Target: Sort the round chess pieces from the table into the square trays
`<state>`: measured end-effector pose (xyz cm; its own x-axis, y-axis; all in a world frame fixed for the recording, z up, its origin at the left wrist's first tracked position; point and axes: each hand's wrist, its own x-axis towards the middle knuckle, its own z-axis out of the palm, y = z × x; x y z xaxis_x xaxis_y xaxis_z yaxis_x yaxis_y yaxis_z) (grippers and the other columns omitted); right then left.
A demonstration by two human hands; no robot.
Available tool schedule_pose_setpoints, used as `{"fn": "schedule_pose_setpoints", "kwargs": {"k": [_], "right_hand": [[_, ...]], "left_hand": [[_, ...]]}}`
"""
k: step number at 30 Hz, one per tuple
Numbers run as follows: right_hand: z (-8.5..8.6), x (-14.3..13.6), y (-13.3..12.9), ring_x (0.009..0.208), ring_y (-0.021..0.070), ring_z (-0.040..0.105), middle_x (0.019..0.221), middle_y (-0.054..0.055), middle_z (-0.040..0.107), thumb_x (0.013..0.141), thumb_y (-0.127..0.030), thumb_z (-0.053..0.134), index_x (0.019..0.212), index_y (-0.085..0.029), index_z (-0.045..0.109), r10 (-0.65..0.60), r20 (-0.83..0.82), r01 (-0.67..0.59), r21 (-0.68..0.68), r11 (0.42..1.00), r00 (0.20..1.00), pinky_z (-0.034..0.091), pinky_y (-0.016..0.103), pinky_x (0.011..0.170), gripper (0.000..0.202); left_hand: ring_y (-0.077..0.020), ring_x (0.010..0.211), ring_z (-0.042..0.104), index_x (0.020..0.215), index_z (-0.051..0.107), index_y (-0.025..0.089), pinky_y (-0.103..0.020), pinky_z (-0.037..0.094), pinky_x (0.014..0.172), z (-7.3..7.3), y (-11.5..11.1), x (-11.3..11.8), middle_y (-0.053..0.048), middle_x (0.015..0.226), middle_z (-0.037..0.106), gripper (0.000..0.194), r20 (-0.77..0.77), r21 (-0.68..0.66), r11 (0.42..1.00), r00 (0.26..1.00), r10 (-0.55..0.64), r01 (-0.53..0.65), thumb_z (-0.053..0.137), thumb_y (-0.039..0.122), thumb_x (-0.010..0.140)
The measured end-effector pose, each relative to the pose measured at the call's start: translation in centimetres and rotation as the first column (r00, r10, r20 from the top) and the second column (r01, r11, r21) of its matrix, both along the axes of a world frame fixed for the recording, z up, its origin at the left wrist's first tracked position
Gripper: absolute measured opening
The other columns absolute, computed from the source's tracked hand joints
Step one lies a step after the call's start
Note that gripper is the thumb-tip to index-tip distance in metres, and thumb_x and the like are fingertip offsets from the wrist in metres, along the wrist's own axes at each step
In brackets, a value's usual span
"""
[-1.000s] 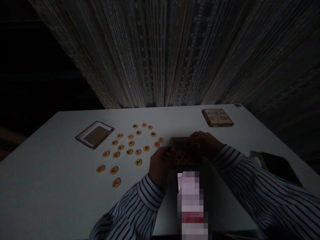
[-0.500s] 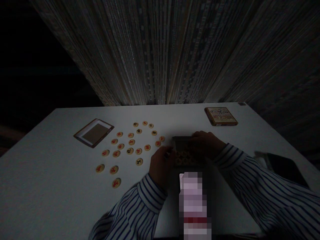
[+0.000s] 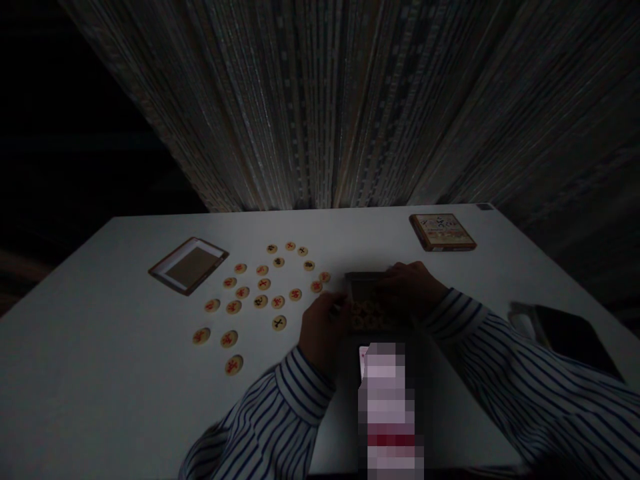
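Note:
A small dark open box stands before me with several round xiangqi pieces lying in its near part. My left hand is closed at the box's left wall, its thumb and fingertips bent against the edge. My right hand reaches over the box's right side with curled fingers; deep shadow hides the fingertips and whatever they hold. Left of the box, many loose xiangqi pieces with red or black characters are spread over the white table.
A shallow framed lid or tray lies at the left back. A brown printed box sits at the right back. Near my right forearm is a dark flat object. A lit, pixelated screen shows in front. Curtains hang behind the table.
My right hand has shifted very slightly left over the box. My left hand and the loose pieces stay practically in place.

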<state>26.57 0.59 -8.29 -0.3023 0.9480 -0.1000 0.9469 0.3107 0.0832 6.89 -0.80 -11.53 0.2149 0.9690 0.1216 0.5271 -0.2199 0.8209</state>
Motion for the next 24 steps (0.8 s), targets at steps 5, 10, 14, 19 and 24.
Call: {"fn": "schedule_pose_setpoints", "kwargs": {"k": [5, 10, 14, 19, 24], "right_hand": [[-0.1, -0.2, -0.1, 0.088, 0.022, 0.055, 0.09, 0.002, 0.068, 0.078, -0.032, 0.055, 0.08, -0.028, 0.067, 0.007, 0.001, -0.007, 0.02, 1.0, 1.0, 0.029, 0.037, 0.071, 0.013], [0.1, 0.0, -0.2, 0.089, 0.0227, 0.055, 0.092, 0.004, 0.067, 0.077, -0.032, 0.056, 0.083, -0.027, 0.067, 0.003, 0.01, -0.003, 0.029, 1.0, 1.0, 0.029, 0.037, 0.071, 0.014], [0.6, -0.1, -0.3, 0.088, 0.0234, 0.054, 0.095, 0.006, 0.066, 0.077, -0.03, 0.055, 0.093, -0.026, 0.066, 0.034, 0.001, -0.034, 0.098, 0.995, 0.999, 0.029, 0.036, 0.069, 0.019], [1.9, -3.1, -0.2, 0.083, 0.0214, 0.054, 0.09, 0.004, 0.066, 0.078, -0.028, 0.053, 0.092, -0.025, 0.065, 0.192, -0.04, -0.182, 0.183, 0.966, 0.98, 0.029, 0.033, 0.066, 0.018], [2.9, -6.8, 0.1, 0.085, 0.0209, 0.054, 0.092, 0.003, 0.066, 0.079, -0.025, 0.051, 0.091, -0.023, 0.065, 0.273, -0.153, -0.238, 0.211, 0.948, 0.95, 0.029, 0.035, 0.069, 0.018]], "left_hand": [[-0.0131, 0.072, 0.06, 0.091, 0.064, 0.017, -0.025, 0.047, 0.067, -0.1, 0.1, -0.1, -0.003, 0.082, 0.067, 0.018, 0.004, 0.004, 1.0, 1.0, -0.009, 0.009, 0.053, 0.021, 0.078], [-0.0124, 0.068, 0.059, 0.092, 0.064, 0.016, -0.025, 0.047, 0.065, 0.7, -0.5, -0.2, -0.003, 0.08, 0.067, 0.018, -0.012, 0.027, 1.0, 1.0, -0.013, 0.013, 0.053, 0.021, 0.078], [-0.0126, 0.068, 0.059, 0.096, 0.064, 0.018, -0.026, 0.048, 0.067, 2.5, -1.4, -2.3, -0.003, 0.082, 0.067, 0.021, -0.095, 0.037, 0.996, 0.992, -0.077, 0.081, 0.053, 0.02, 0.078], [-0.0174, 0.083, 0.06, 0.103, 0.063, 0.017, -0.03, 0.047, 0.077, 4.4, 0.0, -8.2, -0.007, 0.094, 0.066, 0.026, -0.378, 0.109, 0.993, 0.926, -0.002, 0.046, 0.051, 0.019, 0.079], [-0.0218, 0.087, 0.06, 0.097, 0.065, 0.017, -0.032, 0.045, 0.08, 4.2, 3.1, -12.4, -0.01, 0.093, 0.066, 0.025, -0.681, 0.101, 0.995, 0.73, 0.061, 0.011, 0.049, 0.02, 0.078]]}}
